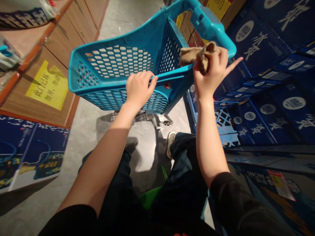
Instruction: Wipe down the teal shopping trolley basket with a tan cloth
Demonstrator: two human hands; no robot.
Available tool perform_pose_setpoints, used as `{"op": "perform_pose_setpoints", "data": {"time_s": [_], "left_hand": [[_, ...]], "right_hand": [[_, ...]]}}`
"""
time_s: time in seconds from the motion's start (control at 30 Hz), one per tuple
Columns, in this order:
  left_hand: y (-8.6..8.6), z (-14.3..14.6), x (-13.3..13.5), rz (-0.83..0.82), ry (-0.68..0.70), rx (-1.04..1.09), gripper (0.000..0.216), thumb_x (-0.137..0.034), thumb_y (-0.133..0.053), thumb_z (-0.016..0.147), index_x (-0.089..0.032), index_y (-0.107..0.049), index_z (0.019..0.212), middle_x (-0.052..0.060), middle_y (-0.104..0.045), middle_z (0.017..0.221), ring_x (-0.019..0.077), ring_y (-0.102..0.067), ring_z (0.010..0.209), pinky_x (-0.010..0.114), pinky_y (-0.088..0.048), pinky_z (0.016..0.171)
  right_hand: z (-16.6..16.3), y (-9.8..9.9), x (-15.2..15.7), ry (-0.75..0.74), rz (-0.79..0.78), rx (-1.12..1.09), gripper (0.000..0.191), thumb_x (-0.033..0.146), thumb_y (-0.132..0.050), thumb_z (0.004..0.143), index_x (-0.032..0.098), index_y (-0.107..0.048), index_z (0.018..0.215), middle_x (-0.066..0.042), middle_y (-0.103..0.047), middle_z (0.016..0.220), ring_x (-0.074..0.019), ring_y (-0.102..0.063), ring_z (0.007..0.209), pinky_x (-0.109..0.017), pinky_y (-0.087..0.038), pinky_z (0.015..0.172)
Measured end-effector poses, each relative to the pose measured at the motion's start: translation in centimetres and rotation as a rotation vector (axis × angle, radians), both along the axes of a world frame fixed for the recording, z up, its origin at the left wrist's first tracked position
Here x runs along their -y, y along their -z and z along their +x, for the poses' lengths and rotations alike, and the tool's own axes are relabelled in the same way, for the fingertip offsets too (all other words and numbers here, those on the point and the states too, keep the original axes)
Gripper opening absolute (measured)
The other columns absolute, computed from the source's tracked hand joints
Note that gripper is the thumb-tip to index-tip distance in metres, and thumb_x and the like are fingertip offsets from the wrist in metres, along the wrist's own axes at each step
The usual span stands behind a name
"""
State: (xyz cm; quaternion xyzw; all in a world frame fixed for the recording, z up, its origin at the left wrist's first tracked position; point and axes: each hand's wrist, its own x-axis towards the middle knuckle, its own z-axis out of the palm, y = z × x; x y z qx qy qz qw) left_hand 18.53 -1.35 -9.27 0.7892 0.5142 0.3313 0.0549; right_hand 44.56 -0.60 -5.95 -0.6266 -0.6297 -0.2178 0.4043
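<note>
A blue plastic shopping cart basket point(115, 62) with a perforated wall is in front of me in a shop aisle. My left hand point(139, 88) grips the near rim of the basket, fingers curled over the edge. My right hand point(211, 73) is closed on a crumpled brown cloth point(194, 54), with the index finger sticking out to the right. The cloth is pressed against the basket's right rim, just below the blue cart handle point(211, 28). My knees in dark trousers are below the basket.
Stacked blue cartons point(268, 98) with white print line the right side. A wooden shelf unit with a yellow notice point(48, 87) stands on the left, blue boxes point(29, 154) below it. The cart's wheel point(167, 122) rests on the grey floor. Something green point(151, 196) is under me.
</note>
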Motion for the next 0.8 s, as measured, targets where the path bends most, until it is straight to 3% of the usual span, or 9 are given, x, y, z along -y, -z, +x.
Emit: {"op": "perform_pose_setpoints", "data": {"time_s": [0.07,0.17,0.27,0.33,0.47,0.6,0.7,0.8], "left_hand": [[0.0,0.2,0.1,0.006,0.003,0.012,0.06,-0.065,-0.024,0.113,-0.028,-0.072,0.115,0.013,-0.08,0.118,0.0359,-0.07,0.125,0.051,-0.048,0.11],[0.1,0.5,0.3,0.013,0.0,0.012,0.06,-0.065,-0.023,0.113,-0.028,-0.071,0.116,0.012,-0.081,0.118,0.0355,-0.07,0.126,0.05,-0.049,0.11],[0.1,0.5,0.3,0.005,-0.005,0.003,0.061,-0.066,-0.022,0.113,-0.028,-0.07,0.116,0.013,-0.08,0.119,0.0357,-0.07,0.126,0.05,-0.049,0.11],[0.1,0.4,0.3,0.007,-0.004,0.0,0.062,-0.066,-0.022,0.113,-0.028,-0.07,0.116,0.013,-0.08,0.117,0.0354,-0.07,0.125,0.05,-0.049,0.109],[-0.2,0.4,0.3,0.002,-0.008,-0.018,0.06,-0.064,-0.023,0.114,-0.028,-0.07,0.115,0.012,-0.08,0.116,0.0347,-0.071,0.123,0.049,-0.05,0.108],[-0.3,0.7,0.6,-0.02,-0.013,-0.026,0.059,-0.062,-0.023,0.114,-0.027,-0.07,0.116,0.013,-0.08,0.12,0.036,-0.071,0.124,0.05,-0.049,0.108],[-0.1,0.8,0.7,-0.002,-0.005,-0.007,0.06,-0.064,-0.023,0.113,-0.027,-0.071,0.117,0.013,-0.08,0.118,0.0358,-0.07,0.126,0.049,-0.049,0.109],[0.1,0.7,0.5,0.006,-0.007,-0.003,0.061,-0.066,-0.023,0.113,-0.027,-0.071,0.117,0.013,-0.08,0.117,0.0356,-0.07,0.126,0.049,-0.05,0.109]], "right_hand": [[0.9,-0.5,0.0,0.063,0.005,-0.026,0.023,0.037,-0.048,0.107,0.033,-0.062,0.125,-0.013,-0.065,0.149,-0.0392,-0.046,0.15,-0.083,0.012,0.131],[-1.4,-0.2,1.2,0.075,-0.082,-0.021,0.024,0.037,-0.052,0.105,0.03,-0.065,0.123,-0.016,-0.062,0.152,-0.0413,-0.045,0.153,-0.08,0.01,0.134],[-5.1,0.6,2.7,-0.097,-0.179,0.088,0.024,0.037,-0.059,0.1,0.029,-0.067,0.121,-0.013,-0.063,0.148,-0.0394,-0.052,0.148,-0.078,0.006,0.138],[-5.7,0.8,2.8,-0.165,-0.203,0.121,0.026,0.036,-0.055,0.102,0.031,-0.065,0.125,-0.009,-0.063,0.147,-0.0379,-0.053,0.148,-0.082,0.001,0.137],[-1.3,-0.1,1.1,-0.029,-0.104,0.008,0.022,0.036,-0.05,0.105,0.034,-0.063,0.123,-0.011,-0.067,0.145,-0.0354,-0.049,0.148,-0.079,0.003,0.136],[1.9,-0.4,0.0,0.071,-0.002,-0.066,0.023,0.037,-0.05,0.106,0.031,-0.062,0.125,-0.016,-0.064,0.149,-0.0408,-0.043,0.153,-0.085,0.006,0.132],[-0.5,1.0,0.7,0.004,-0.024,-0.008,0.021,0.036,-0.053,0.105,0.035,-0.063,0.124,-0.013,-0.065,0.148,-0.0409,-0.043,0.153,-0.082,0.0,0.134],[-4.0,2.3,1.8,-0.152,-0.154,0.121,0.027,0.034,-0.053,0.103,0.034,-0.063,0.128,-0.01,-0.064,0.145,-0.0401,-0.049,0.151,-0.085,-0.004,0.134]]}}
